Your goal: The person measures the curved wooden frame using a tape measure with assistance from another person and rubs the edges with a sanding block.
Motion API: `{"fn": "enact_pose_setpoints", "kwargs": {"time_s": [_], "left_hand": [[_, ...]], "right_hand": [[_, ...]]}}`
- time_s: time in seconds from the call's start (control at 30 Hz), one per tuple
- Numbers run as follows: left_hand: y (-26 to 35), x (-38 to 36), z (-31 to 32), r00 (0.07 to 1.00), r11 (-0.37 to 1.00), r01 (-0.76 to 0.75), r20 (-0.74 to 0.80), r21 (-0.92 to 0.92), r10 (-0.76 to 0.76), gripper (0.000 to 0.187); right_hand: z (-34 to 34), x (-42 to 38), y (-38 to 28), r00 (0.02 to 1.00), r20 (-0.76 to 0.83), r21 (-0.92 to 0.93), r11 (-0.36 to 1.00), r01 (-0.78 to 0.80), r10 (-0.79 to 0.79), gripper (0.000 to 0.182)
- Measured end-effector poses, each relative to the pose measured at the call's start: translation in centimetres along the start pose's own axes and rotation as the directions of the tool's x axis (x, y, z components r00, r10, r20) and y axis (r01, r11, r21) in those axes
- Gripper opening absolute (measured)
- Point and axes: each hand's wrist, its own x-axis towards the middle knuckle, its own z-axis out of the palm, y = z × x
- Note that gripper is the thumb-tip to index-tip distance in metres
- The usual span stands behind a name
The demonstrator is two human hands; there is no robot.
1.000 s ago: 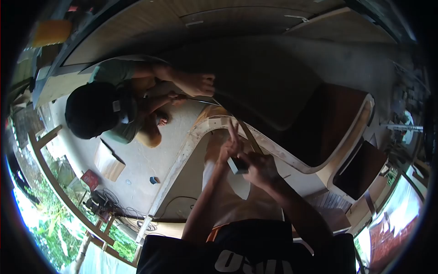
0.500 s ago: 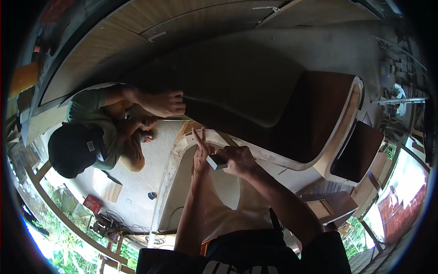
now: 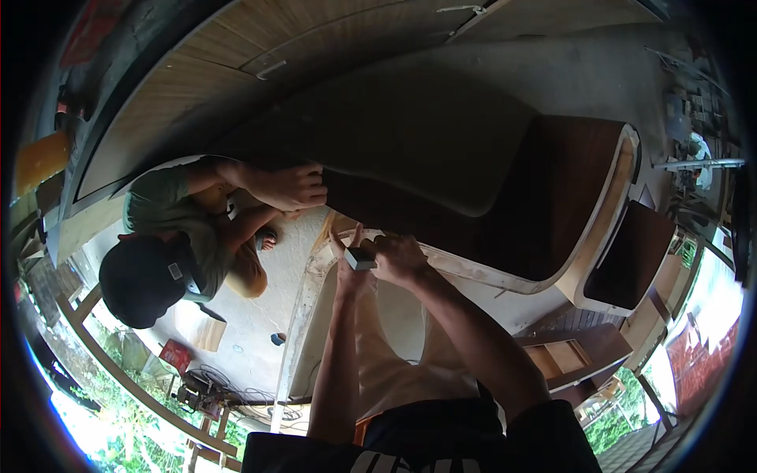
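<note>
My right hand [image 3: 400, 260] grips a small grey rectangular block [image 3: 360, 258], whose flat end face points back toward me. My left hand [image 3: 349, 277] is close against the block's far-left side, with two fingers stretched out and apart; its palm is partly hidden. Both hands are over the pale, unfinished edge of a curved wooden frame [image 3: 302, 315]. Just beyond them runs the light edge of a large curved dark-brown panel [image 3: 544, 213].
A person in a dark cap [image 3: 142, 280] crouches at the left, one hand [image 3: 298, 188] on the dark panel. A small cabinet [image 3: 583, 347] lies at the right. A red box [image 3: 175, 356] and a machine with cables [image 3: 201, 390] are on the floor at lower left.
The block has shifted slightly left and up with my right hand. My left hand's fingers, crossed before, now stand apart. The whole view has shifted a little.
</note>
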Motion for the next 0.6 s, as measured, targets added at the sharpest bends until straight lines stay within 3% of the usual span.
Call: {"fn": "enact_pose_setpoints", "kwargs": {"time_s": [0.03,0.07,0.13,0.17,0.2,0.23,0.27,0.33,0.4,0.47,0.5,0.57,0.6], "left_hand": [[0.6,0.1,-0.2,0.998,0.981,-0.064,0.037,0.181,0.058,0.082],[2.0,-0.1,-0.1,0.987,0.979,-0.075,-0.151,-0.191,0.046,0.066],[0.5,1.0,-1.4,0.967,0.946,-0.219,0.185,0.240,0.177,0.064],[-4.3,0.7,2.7,0.901,0.912,-0.288,-0.239,0.293,0.361,0.059],[-3.7,1.6,2.5,0.899,0.914,-0.277,-0.255,0.298,0.356,0.059],[-2.3,1.4,1.8,0.982,0.944,-0.070,-0.186,-0.322,0.009,0.067],[-1.5,0.1,1.3,0.965,0.576,0.203,0.064,-0.792,-0.253,0.080],[0.5,0.1,1.4,0.938,0.649,0.325,0.146,-0.688,-0.315,0.083],[-0.3,-1.2,3.4,0.998,0.920,0.057,0.001,-0.387,-0.061,0.081],[4.7,-2.2,1.9,0.989,0.960,0.142,0.073,-0.243,-0.128,0.084],[5.3,-2.9,2.7,0.996,0.984,-0.076,-0.058,-0.161,0.067,0.084],[6.9,-3.6,4.1,0.997,0.899,0.022,-0.059,-0.437,-0.052,0.078],[7.5,-3.6,4.4,0.989,0.858,0.138,0.028,-0.496,-0.142,0.079]], "right_hand": [[-0.2,0.5,-0.5,1.000,-0.010,0.001,1.000,0.005,-0.005,0.028],[-0.2,1.0,-1.1,0.999,-0.026,-0.015,0.999,-0.047,0.046,0.024],[-1.1,1.4,-1.7,0.997,-0.051,-0.001,0.998,-0.058,0.058,0.022],[-2.1,0.9,-1.9,0.998,-0.057,0.028,0.999,-0.017,0.018,0.023],[-4.4,0.6,-3.7,0.991,0.074,0.036,0.993,-0.116,0.113,0.023],[-7.0,-0.3,-5.5,0.991,0.068,0.038,0.992,-0.119,0.116,0.024],[-9.7,-1.4,-7.4,0.990,0.069,0.047,0.991,-0.126,0.123,0.025],[-14.8,-4.4,-9.8,0.979,0.165,0.055,0.990,-0.134,0.123,0.029],[-18.2,-6.9,-11.8,0.978,0.170,0.071,0.988,-0.134,0.120,0.035],[-20.6,-7.9,-14.1,0.977,0.168,0.093,0.984,-0.150,0.133,0.034],[-20.6,-7.8,-14.5,0.977,0.179,0.084,0.988,-0.130,0.114,0.034],[-20.2,-7.5,-15.0,0.987,0.118,0.073,0.990,-0.121,0.112,0.035],[-19.0,-7.8,-13.9,0.988,0.087,0.160,0.977,-0.143,0.131,0.033]]}}
